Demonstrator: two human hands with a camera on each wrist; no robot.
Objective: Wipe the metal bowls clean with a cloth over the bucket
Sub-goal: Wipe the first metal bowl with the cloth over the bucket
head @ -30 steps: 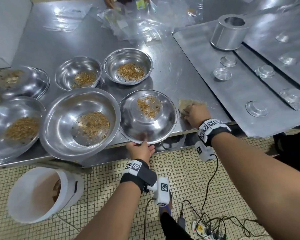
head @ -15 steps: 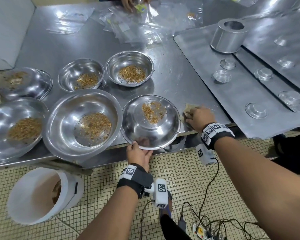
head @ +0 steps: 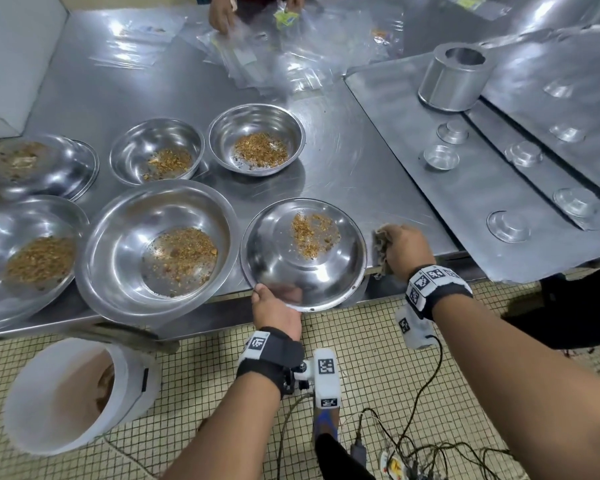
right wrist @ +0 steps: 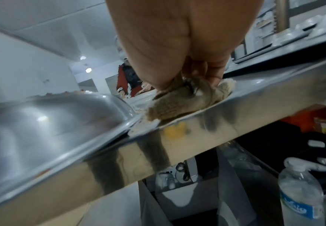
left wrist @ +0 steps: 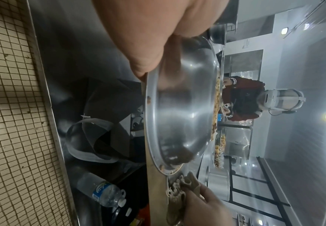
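Steel is sliding toward us in the head view: compared with a second ago, we are drawing the shallow bowl off the table edge, so its near rim is now overhanging the tiled floor. Our left hand is gripping that rim, thumb on top. Our right hand is bunching the cloth, which a second ago was lying flatter under the fingers; now we are clenching it and starting to lift it at the edge. The crumbs are sitting on the far half of the bowl, and the white bucket is waiting on the floor well to our left, so we are judging that both bowl and cloth are about to travel there.

From the left wrist, we are seeing the bowl edge-on, our thumb pinching the rim, with the cloth and right hand just beyond its far side.

From the right wrist, our fingers are curling round the wadded cloth, which is touching the table lip, the bowl's rim just beside it.
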